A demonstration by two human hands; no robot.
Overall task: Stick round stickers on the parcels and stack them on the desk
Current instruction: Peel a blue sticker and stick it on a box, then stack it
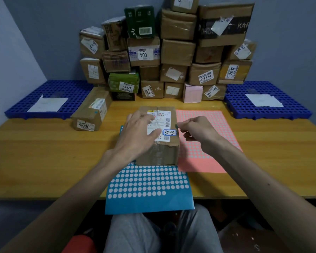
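A brown cardboard parcel (164,152) with a white shipping label and a "5-3" tag lies in the middle of the wooden desk (44,152). My left hand (140,132) rests flat on its top, fingers straight. At the parcel's right edge my right hand (195,131) pinches a small dark round sticker (176,126) between thumb and forefinger. The parcel sits partly on a blue sticker sheet (150,189) with rows of white dots. A pink sticker sheet (204,143) lies to its right, under my right hand.
Several parcels are piled against the back wall (171,52). One long brown parcel (91,110) lies apart at the left. Blue perforated pallets, each with a white paper on it, sit at the far left (49,99) and far right (266,99).
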